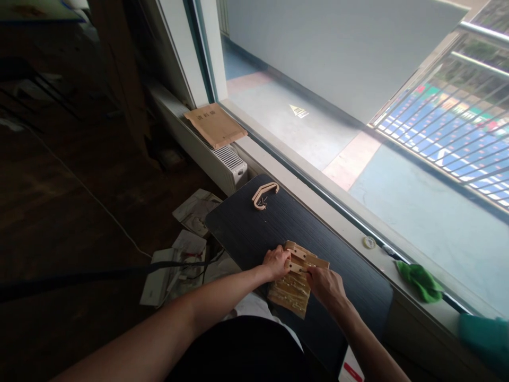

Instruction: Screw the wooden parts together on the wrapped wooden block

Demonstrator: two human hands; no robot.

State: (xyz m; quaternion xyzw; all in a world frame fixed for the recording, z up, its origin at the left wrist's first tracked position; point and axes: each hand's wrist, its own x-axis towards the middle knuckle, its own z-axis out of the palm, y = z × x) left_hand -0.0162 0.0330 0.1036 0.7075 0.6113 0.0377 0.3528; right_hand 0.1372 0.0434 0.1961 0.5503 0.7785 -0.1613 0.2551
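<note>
My left hand [276, 262] is closed on the left end of a pale wooden assembly [297, 253] with dark round holes in its bars. Against the near right side of that wood, the fingers of my right hand [326, 284] are pinched together; what they hold is hidden. Beneath the assembly lies a crinkled yellowish-brown wrapped packet [292, 294], reaching the table's near edge. Farther up the dark table [238, 217] rests a pair of bent wooden pieces [262, 192], with several small screws [262, 202] beside them.
Along the window side runs a sill [330, 212] with a tape roll [369, 242] and a green cloth [419, 281]. A brown envelope [216, 124] lies on the white radiator [234, 167]. Papers and boxes [178, 265] are on the floor at left, near a dark strap [119, 273].
</note>
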